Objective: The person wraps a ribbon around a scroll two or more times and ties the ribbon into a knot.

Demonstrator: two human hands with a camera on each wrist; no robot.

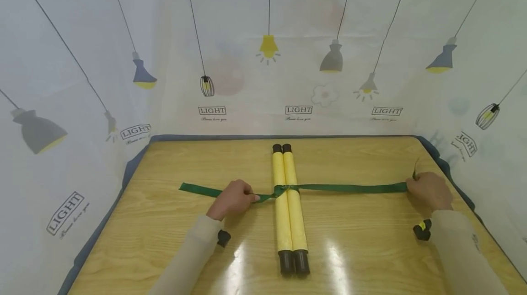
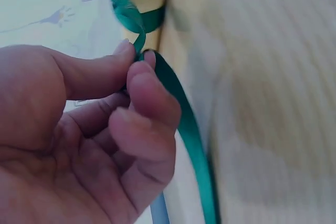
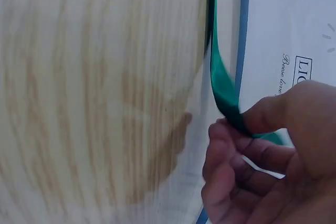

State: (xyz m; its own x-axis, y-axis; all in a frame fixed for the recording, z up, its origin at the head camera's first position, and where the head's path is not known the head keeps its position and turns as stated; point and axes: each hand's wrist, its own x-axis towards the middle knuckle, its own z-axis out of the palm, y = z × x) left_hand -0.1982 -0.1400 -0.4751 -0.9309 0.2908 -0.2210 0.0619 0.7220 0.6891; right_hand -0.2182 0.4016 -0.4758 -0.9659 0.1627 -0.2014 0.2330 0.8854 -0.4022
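Two yellow tubes with black end caps (image 1: pixel 290 222) lie side by side on the wooden table, pointing away from me. A green ribbon (image 1: pixel 350 188) goes around them and crosses in a knot (image 1: pixel 280 190) on top of the left tube. Just left of the tubes, my left hand (image 1: pixel 233 198) pinches one length of the ribbon (image 2: pixel 186 119) between thumb and forefinger; its loose end trails to the left. Far to the right, my right hand (image 1: pixel 430 190) pinches the other length close to its end. That ribbon (image 3: pixel 224 87) runs nearly straight between tubes and hand.
The wooden table (image 1: pixel 185 158) has a dark blue edge along its back and sides. Around it stand pale wall sheets (image 1: pixel 247 84) printed with hanging lamps and the word LIGHT. A black strap piece (image 1: pixel 422 229) shows beneath the right sleeve.
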